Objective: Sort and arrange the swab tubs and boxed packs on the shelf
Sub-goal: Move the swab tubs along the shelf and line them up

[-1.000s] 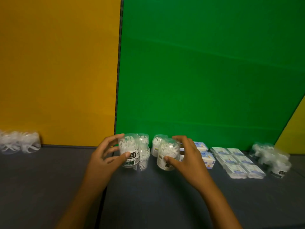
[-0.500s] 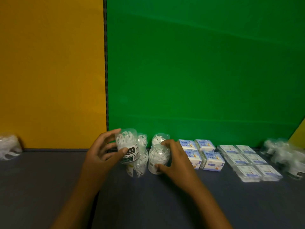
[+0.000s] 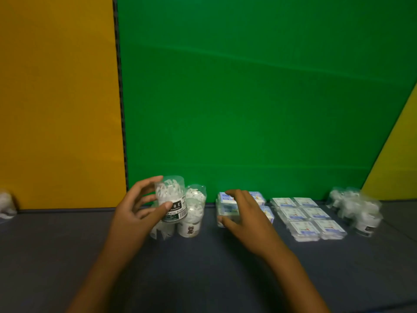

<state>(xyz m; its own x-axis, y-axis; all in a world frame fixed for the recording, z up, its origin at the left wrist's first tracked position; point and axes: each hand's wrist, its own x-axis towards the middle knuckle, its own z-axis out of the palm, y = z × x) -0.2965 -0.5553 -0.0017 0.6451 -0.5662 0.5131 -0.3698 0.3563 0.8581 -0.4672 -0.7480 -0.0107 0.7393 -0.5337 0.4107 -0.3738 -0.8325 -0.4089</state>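
Gripping a clear tub (image 3: 172,201) lifted above the tub cluster (image 3: 188,219), the left hand (image 3: 137,211) is curling around it; the right hand (image 3: 242,213), fingers spread, is resting over blue boxed packs (image 3: 228,208) beside flat packs (image 3: 306,216) on the shelf (image 3: 203,267).

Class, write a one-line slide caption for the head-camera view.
Left hand holds a dental floss tub above the clustered tubs while the right hand reaches onto blue boxed packs on the shelf.
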